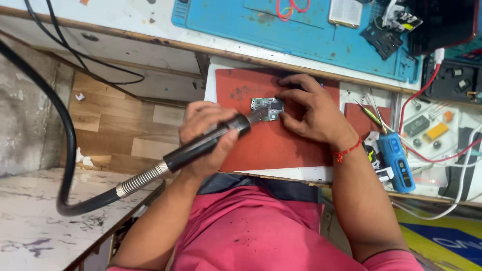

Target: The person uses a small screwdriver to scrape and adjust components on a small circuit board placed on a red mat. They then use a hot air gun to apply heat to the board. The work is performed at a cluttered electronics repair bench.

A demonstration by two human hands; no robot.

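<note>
Head view: hot-air wand [203,145] slants right and far toward the circuit board [267,108].
Left hand [206,133] grips the wand; right hand [311,110] pins the board's right edge, fingers spread.

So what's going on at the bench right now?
A person is working on a small circuit board lying on a red mat. The left hand grips a black hot-air handpiece with its nozzle at the board, hose trailing off left. The right hand presses fingers beside the board, steadying it.
</note>
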